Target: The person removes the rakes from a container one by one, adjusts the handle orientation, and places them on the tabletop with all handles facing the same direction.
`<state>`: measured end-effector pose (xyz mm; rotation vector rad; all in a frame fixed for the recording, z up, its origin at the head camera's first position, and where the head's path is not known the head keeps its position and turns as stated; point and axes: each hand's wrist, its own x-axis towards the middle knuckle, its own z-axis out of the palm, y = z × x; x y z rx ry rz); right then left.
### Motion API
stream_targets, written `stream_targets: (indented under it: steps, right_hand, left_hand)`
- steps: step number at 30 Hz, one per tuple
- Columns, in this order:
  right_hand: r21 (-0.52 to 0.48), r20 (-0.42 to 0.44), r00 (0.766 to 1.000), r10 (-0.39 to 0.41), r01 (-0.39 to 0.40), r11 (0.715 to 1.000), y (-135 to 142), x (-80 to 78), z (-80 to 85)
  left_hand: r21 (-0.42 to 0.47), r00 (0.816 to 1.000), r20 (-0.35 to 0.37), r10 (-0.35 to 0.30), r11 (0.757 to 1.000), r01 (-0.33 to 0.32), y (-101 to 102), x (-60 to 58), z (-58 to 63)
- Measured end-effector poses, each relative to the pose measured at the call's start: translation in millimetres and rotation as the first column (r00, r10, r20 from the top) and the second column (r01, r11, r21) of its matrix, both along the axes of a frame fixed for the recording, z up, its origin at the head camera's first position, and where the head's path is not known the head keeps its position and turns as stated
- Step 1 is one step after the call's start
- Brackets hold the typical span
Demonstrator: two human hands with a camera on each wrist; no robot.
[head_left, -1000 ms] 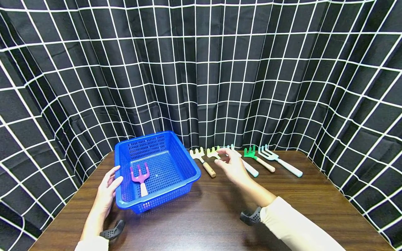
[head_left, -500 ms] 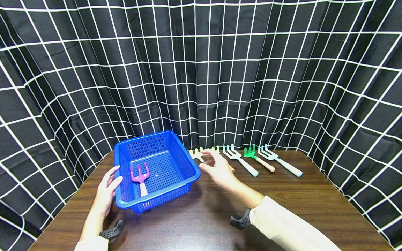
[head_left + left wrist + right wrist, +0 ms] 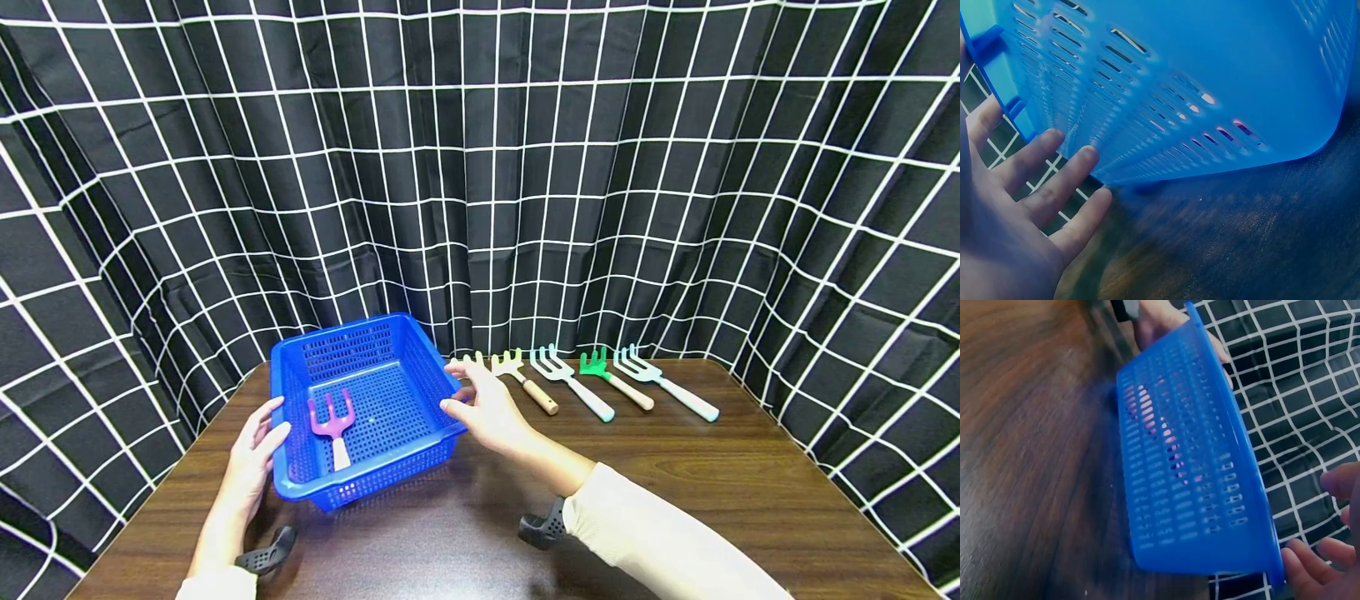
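Observation:
A blue plastic basket (image 3: 360, 479) stands on the table at left, with a pink hand fork (image 3: 332, 426) lying inside it. My left hand (image 3: 251, 454) holds the basket's left rim. In the left wrist view, several fingers (image 3: 1060, 190) of that hand stretch along the outer wall. At the opposite rim is my right hand (image 3: 491, 412), thumb and fingers spread with a gap between them. Its fingertips (image 3: 1294, 553) are right at the rim corner in the right wrist view. Partly behind this hand is a pale yellow hand rake (image 3: 480, 358).
Right of the basket, a row of garden hand tools lies along the back: a yellow rake with wooden handle (image 3: 538, 397), a pale blue fork (image 3: 573, 385), a green rake (image 3: 597, 367) and another pale blue fork (image 3: 675, 390). A black gridded curtain (image 3: 480, 167) hangs behind the table.
My right hand has moved left from over the tools to the basket's right rim, uncovering the pale blue fork and the yellow rake. The left hand stays at its rim.

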<state>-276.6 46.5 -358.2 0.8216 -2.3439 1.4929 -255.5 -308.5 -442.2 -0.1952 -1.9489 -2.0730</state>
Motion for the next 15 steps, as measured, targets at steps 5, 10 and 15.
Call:
stream_targets:
  steps: [5,10,15]
  right_hand:
    - [0.08,0.024,1.0,0.01,-0.012,0.997,-12,-0.9,1.9]
    - [0.245,0.057,0.99,0.126,-0.136,0.96,-24,-4.8,4.1]
    - [0.395,0.091,0.963,0.253,-0.268,0.879,-33,-10.4,6.2]
  left_hand:
    - [0.003,1.0,0.003,0.003,1.0,-0.003,0,-0.1,0.4]
    - [0.009,1.0,0.004,0.003,1.0,-0.003,0,-0.4,0.6]
    - [0.009,1.0,0.004,0.005,1.0,-0.005,0,-0.8,0.9]
